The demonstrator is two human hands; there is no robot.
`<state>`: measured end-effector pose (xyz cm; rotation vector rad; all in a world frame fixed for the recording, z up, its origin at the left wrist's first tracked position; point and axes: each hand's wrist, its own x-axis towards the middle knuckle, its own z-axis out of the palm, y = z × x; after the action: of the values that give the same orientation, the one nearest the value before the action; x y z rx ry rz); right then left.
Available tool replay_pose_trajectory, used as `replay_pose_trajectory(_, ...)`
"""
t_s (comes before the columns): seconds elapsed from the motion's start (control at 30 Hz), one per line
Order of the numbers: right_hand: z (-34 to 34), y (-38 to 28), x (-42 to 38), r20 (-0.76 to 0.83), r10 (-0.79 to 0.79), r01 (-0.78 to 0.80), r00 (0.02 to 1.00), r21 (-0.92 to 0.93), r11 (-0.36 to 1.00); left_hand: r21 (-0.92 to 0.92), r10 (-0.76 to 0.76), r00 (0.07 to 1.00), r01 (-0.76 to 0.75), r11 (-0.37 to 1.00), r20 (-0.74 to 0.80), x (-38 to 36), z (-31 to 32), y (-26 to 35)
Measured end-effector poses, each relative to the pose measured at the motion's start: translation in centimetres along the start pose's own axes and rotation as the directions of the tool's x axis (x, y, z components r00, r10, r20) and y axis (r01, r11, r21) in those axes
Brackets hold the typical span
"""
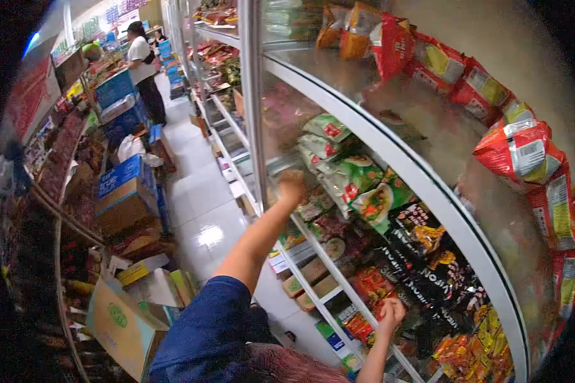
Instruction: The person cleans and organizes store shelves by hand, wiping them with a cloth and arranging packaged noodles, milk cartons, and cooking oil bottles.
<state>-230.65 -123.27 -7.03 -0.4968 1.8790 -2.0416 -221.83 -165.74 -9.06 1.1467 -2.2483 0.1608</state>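
Observation:
My left hand point(292, 185) is stretched out at the glass case, beside white-and-green food packets point(329, 143). It is blurred, and its fingers cannot be made out. Lower down, my right hand point(391, 313) has its fingers curled together in front of red noodle packets point(372, 285). What the fingers hold, if anything, is too small to tell. Black packets point(421, 274) lie beyond the right hand on the same shelf, and orange-yellow packets point(476, 348) lie to its right.
A white-framed glass panel point(402, 153) edges the case. Red snack bags point(517, 150) hang in a row at right. Across the tiled aisle point(201, 191) stand a blue carton point(129, 175) and an open cardboard box point(118, 325). Farther off, a person point(144, 70) stands in the aisle.

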Motion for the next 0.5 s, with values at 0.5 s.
replay_pose_trajectory(0.5, -0.3, 0.8, 0.3, -0.041, -0.057, 0.060, 0.998, 0.074, 0.995, -0.344, 0.679, 0.733, -0.626, 0.700, 0.048, -22.4, -12.8, 23.0)
